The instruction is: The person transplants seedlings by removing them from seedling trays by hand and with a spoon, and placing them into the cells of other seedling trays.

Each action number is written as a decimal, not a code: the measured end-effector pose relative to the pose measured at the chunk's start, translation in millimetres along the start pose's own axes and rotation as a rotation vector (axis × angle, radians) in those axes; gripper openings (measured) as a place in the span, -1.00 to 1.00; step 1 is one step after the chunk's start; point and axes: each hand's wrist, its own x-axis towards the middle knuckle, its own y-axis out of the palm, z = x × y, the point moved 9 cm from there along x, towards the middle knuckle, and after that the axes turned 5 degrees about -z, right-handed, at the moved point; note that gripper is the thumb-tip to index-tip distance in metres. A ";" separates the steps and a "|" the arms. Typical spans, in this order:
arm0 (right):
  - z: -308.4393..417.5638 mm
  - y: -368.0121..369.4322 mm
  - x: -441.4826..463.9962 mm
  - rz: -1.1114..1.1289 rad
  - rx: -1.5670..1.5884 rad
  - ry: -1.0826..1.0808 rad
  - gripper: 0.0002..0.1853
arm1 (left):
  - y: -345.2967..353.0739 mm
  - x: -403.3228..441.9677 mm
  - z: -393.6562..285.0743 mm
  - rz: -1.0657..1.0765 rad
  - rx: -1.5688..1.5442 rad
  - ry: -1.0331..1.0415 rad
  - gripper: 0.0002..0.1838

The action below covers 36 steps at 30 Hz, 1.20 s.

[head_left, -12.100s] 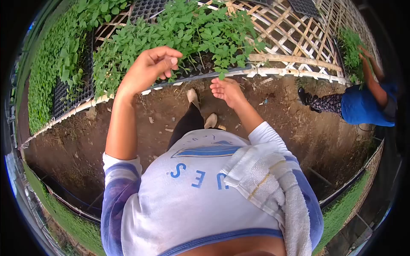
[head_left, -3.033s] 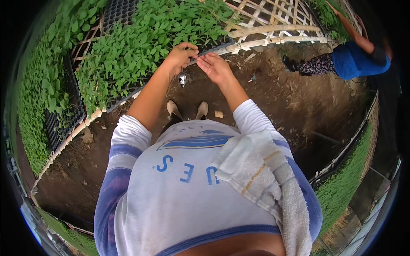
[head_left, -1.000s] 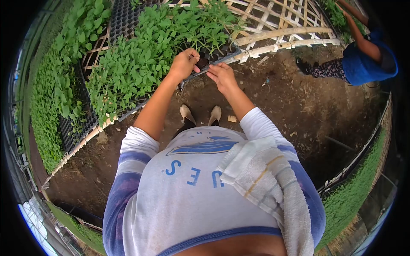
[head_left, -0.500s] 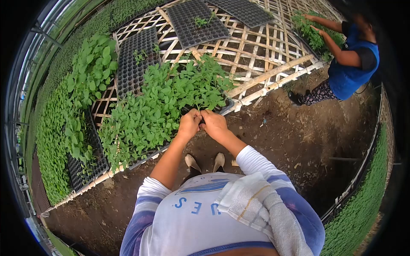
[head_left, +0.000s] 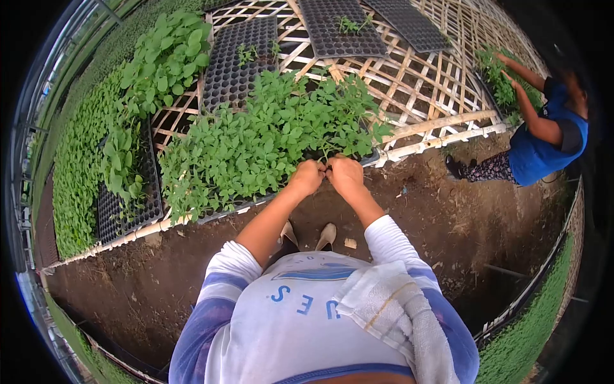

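Observation:
My left hand (head_left: pixel 308 177) and my right hand (head_left: pixel 345 173) meet at the front edge of a black tray crowded with leafy green seedlings (head_left: pixel 249 147). Both hands have their fingers pinched together around the base of a seedling (head_left: pixel 325 151), whose thin stem rises between them. The fingertips nearly touch one another, and what lies under them is hidden. Leaves of the neighbouring seedlings hang just beyond my knuckles.
Black cell trays (head_left: pixel 238 61) with few seedlings lie on a bamboo lattice bench (head_left: pixel 416 89). Broader-leaved plants (head_left: pixel 167 57) grow at the left. At the right, a co-worker in blue (head_left: pixel 550 144) reaches into other seedlings (head_left: pixel 502 83). Bare soil (head_left: pixel 409 211) lies below the bench.
The hands, apart at the tray's edge a second ago, have come together around a seedling stem. The view has tilted up, then shifted, bringing more of the bench into sight.

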 end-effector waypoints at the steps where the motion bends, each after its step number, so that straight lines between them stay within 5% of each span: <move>1: 1.5 -2.5 -0.4 -0.023 0.009 -0.012 -0.83 | -3.0 -1.9 -1.1 -0.011 -0.002 -0.016 -0.76; 8: -4.0 -20.1 -8.0 0.108 0.060 0.033 -0.83 | 11.3 -5.2 10.7 0.015 0.006 -0.018 -0.73; 15: -4.4 -74.5 -56.5 0.362 0.511 0.104 -0.86 | -28.5 -38.8 -29.5 -0.193 -0.053 0.184 -0.72; 18: -4.5 -127.1 -53.3 0.298 0.712 0.120 -0.88 | -43.2 -72.5 -53.3 -0.218 -0.205 0.264 -0.73; 20: -11.8 -163.3 -36.9 0.228 0.817 0.159 -0.90 | -27.9 -95.8 -56.9 -0.052 -0.136 0.309 -0.73; 22: -22.8 -197.6 -6.4 0.116 0.817 0.129 -0.89 | -8.8 -116.4 -32.9 0.021 0.034 0.279 -0.74; 28: -89.3 -227.0 145.0 -0.068 0.775 0.143 -0.87 | 21.8 -165.5 106.0 0.283 0.442 -0.255 -0.74; 36: -177.4 -172.5 350.6 -0.288 0.919 0.451 -0.67 | 117.4 -273.4 369.8 0.318 0.214 -0.797 -0.62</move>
